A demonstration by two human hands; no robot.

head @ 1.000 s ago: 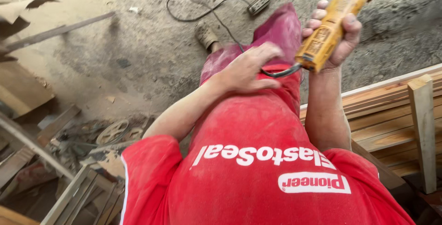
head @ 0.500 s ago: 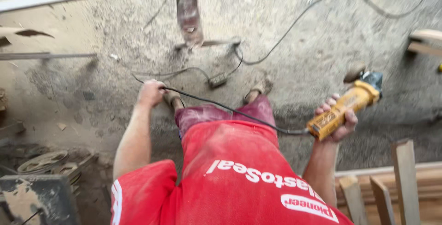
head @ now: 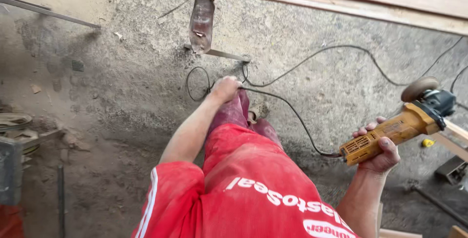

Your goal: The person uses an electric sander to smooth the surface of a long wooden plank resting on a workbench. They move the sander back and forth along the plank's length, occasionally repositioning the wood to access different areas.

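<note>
Right hand (head: 378, 145) clamped on the yellow angle grinder (head: 395, 128), held idle above the concrete floor (head: 122, 87), while the left hand (head: 225, 88) closes on its black cord (head: 292, 116); no cutting visible.

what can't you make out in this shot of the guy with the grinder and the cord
- Head view: where the black cord ends; it runs under the left hand, and its loops leave by the right edge.
- Whether the left hand grips the cord or only touches it: fingers curl out of sight.
- The grinder grip under the right hand.
- The feet, hidden by the red trousers.
</note>
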